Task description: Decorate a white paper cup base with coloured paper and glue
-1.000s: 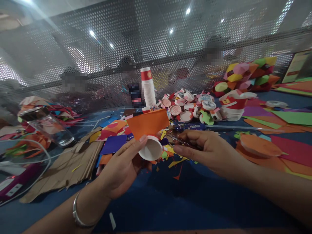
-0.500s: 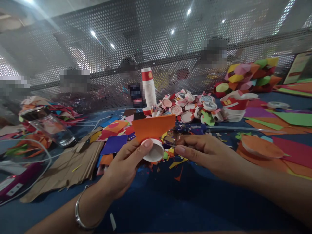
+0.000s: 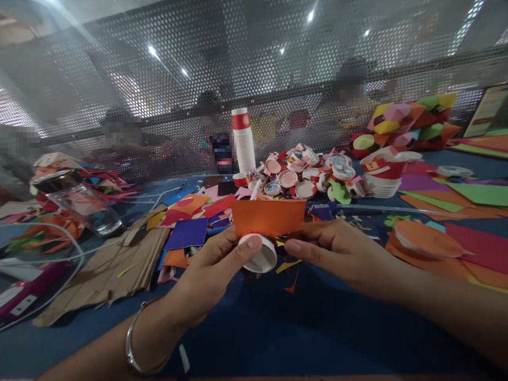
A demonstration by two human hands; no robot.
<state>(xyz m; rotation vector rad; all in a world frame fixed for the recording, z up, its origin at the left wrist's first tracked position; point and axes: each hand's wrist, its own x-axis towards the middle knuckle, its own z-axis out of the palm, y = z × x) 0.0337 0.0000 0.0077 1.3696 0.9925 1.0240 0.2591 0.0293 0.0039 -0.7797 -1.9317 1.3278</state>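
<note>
My left hand (image 3: pixel 216 267) grips a small white paper cup (image 3: pixel 261 255) with its bottom facing me, thumb pressed on the base. An orange paper piece (image 3: pixel 269 216) is wrapped over the cup's upper side. My right hand (image 3: pixel 335 250) is closed, its fingers touching the right edge of the orange paper; whether scissors sit in it is hidden. A silver bangle (image 3: pixel 137 349) circles my left wrist.
Coloured paper scraps (image 3: pixel 186 233) and brown cardboard (image 3: pixel 115 270) litter the blue table (image 3: pixel 278 328). A tall stack of paper cups (image 3: pixel 243 140), a heap of decorated cups (image 3: pixel 305 177), a clear jar (image 3: pixel 85 209) and orange paper shapes (image 3: pixel 424 238) lie around. A perforated metal screen (image 3: pixel 254 79) stands behind.
Both hands shifted right with the cup. The orange paper turned level and my right hand closed in on its right edge. The scissors seen earlier are out of sight.
</note>
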